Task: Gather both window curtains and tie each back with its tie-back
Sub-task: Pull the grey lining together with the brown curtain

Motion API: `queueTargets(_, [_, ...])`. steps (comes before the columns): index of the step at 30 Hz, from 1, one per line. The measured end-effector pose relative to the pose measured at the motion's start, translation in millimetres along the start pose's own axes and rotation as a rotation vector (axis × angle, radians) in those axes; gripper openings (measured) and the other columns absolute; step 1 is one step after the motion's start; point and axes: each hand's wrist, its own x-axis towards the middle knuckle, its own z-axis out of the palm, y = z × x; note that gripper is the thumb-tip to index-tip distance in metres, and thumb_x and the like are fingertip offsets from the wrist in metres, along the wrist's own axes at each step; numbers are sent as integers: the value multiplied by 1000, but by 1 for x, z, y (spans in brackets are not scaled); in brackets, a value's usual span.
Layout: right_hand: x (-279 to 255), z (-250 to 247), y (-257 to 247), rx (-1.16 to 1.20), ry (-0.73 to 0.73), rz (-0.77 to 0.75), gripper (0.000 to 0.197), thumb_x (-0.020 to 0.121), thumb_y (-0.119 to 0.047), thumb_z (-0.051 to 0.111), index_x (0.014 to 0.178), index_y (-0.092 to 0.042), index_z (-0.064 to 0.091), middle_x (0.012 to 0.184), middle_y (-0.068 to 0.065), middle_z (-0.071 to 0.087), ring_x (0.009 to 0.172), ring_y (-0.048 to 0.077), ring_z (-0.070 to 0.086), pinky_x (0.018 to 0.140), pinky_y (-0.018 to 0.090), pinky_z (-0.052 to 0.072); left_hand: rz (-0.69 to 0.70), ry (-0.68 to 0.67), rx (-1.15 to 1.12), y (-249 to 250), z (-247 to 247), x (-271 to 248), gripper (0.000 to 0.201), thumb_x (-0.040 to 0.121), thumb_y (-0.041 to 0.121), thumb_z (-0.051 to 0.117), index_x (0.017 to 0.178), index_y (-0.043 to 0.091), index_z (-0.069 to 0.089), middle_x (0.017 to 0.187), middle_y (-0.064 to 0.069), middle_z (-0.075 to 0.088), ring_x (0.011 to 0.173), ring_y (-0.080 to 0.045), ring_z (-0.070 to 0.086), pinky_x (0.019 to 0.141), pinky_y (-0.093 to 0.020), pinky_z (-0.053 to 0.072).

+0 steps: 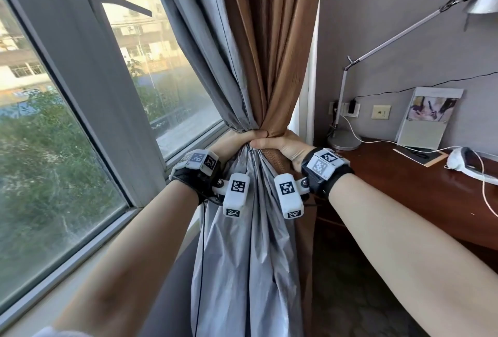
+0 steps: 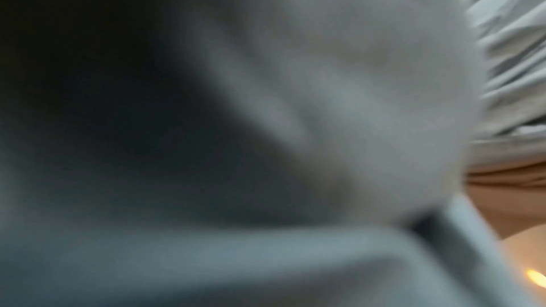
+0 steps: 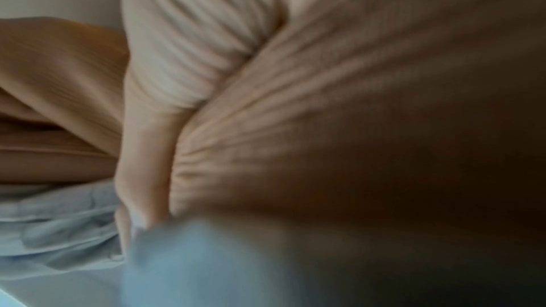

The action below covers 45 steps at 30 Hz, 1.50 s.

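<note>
A curtain [image 1: 258,48] with a brown face and a grey lining hangs at the right end of the window, bunched into a narrow waist. My left hand [image 1: 237,138] grips that waist from the left and my right hand [image 1: 280,145] grips it from the right, thumbs nearly meeting in front. Below the hands the grey lining [image 1: 242,256] falls loose. Blurred grey cloth [image 2: 325,102] fills the left wrist view. Brown folds [image 3: 354,102] and a strip of grey lining [image 3: 59,230] fill the right wrist view. No tie-back is visible.
The window frame [image 1: 89,89] and sill run along the left. To the right stands a dark wooden desk [image 1: 404,183] with a silver arm lamp [image 1: 347,110], a framed picture [image 1: 428,118], white cables and wall sockets [image 1: 350,109].
</note>
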Motion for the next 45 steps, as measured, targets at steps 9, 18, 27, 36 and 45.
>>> queueTargets(9, [-7, -8, -3, -56, 10, 23, 22, 71, -13, 81, 89, -16, 68, 86, -1, 75, 92, 16, 69, 91, 32, 52, -138, -84, -121, -5, 4, 5, 44, 80, 21, 59, 121, 7, 56, 111, -4, 67, 97, -12, 68, 86, -25, 54])
queueTargets(18, [-3, -11, 4, -152, 181, -133, 102, 42, -48, 90, 130, -12, 52, 116, 0, 68, 109, 11, 63, 102, 31, 47, -51, -26, -159, -9, 10, 13, 44, 71, 26, 68, 112, 12, 62, 109, -3, 70, 102, -18, 66, 94, -33, 51])
queueTargets(27, [-8, -14, -9, -389, 218, -38, 129, 41, -60, 87, 143, -11, 27, 142, 4, 42, 132, 19, 41, 114, 37, 33, -33, -40, -141, -3, 14, 10, 35, 85, 12, 54, 121, 12, 55, 121, -3, 63, 103, -6, 64, 94, -22, 50])
queueTargets(36, [-17, -20, -6, -196, 18, -70, 62, 70, -22, 81, 124, -15, 53, 105, -10, 67, 94, -5, 65, 80, 11, 49, -67, -79, -90, -1, 17, 4, 47, 71, 29, 68, 115, 15, 63, 121, -7, 65, 113, -22, 61, 101, -36, 47])
queueTargets(45, [-30, -3, -9, -44, 59, 22, 20, 82, -3, 70, 95, -17, 64, 92, -1, 70, 83, 8, 67, 78, 19, 54, -28, 14, -45, 0, 13, 2, 51, 75, 26, 69, 122, 9, 57, 121, -7, 64, 111, -17, 62, 97, -29, 50])
